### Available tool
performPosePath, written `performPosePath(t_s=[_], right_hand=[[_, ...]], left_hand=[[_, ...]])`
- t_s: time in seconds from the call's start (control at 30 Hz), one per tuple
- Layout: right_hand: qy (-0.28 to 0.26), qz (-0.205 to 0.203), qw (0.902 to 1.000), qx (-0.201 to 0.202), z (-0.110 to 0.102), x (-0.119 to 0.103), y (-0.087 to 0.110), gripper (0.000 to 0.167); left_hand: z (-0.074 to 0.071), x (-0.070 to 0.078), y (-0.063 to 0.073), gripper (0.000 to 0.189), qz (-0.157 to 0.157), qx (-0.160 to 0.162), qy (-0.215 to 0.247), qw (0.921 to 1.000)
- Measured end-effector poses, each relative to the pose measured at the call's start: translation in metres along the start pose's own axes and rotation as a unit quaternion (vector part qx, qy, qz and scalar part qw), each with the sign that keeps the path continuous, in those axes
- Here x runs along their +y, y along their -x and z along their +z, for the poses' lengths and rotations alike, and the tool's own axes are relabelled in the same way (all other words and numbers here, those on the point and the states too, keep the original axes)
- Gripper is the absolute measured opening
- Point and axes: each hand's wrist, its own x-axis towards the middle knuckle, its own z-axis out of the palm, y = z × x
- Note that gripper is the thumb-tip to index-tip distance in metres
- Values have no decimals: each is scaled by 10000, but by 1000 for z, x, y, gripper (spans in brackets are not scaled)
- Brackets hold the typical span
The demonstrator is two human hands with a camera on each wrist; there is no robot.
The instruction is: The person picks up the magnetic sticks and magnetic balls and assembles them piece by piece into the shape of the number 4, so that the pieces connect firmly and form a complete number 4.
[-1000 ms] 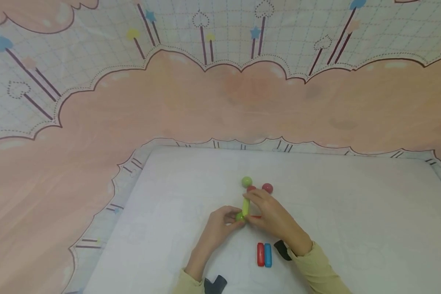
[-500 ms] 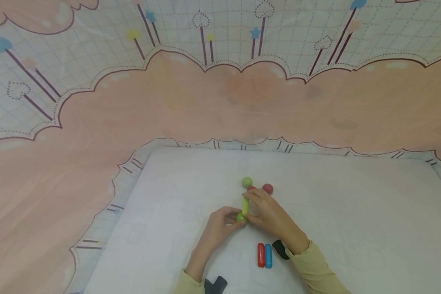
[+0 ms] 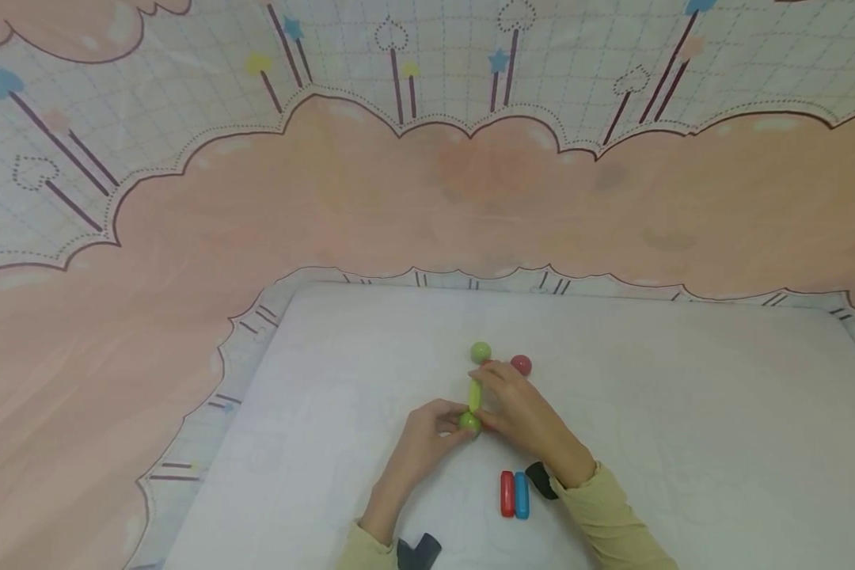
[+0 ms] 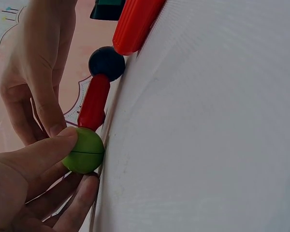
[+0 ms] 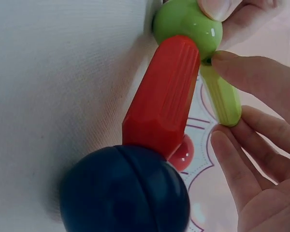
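A green ball (image 3: pixel 470 422) is pinched between the thumb and fingers of my left hand (image 3: pixel 427 435). My right hand (image 3: pixel 526 416) holds a yellow-green rod (image 5: pixel 222 99) by its two ends, thumb at the end by the ball. That rod's near end meets the green ball; whether it is seated cannot be told. A red rod (image 5: pixel 164 96) runs from the same ball to a dark blue ball (image 5: pixel 125 191), forming one joined piece. In the head view my right hand covers the blue ball and nearly all of that red rod.
Beyond my hands lie another green ball (image 3: pixel 480 352) and a red ball (image 3: pixel 521 365); a second red ball is mostly hidden behind my right fingers. Nearer me, a red rod (image 3: pixel 507 494) and a blue rod (image 3: pixel 522 495) lie side by side on the white tabletop (image 3: pixel 313 380).
Both hands keep their holds. The green ball and yellow-green rod have shifted slightly against each other, and the attached red rod, partly visible earlier in the head view, is now almost hidden behind my right hand.
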Motion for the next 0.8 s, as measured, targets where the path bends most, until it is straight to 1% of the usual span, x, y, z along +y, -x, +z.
performPosePath(t_s=[0.2,0.43,0.6,0.8], right_hand=[[-4,-33,10000,60,2,2,0,49],[-163,32,9999,30,3,3,0,49],[-287,76,9996,-9,3,3,0,45],[-288,18,9996,55,3,3,-1,44]], left_hand=[[0,1,0,36,34,36,-63,10000],[0,1,0,37,-51,30,-102,9999],[1,1,0,37,-87,26,-97,9999],[0,1,0,38,-71,49,-94,9999]])
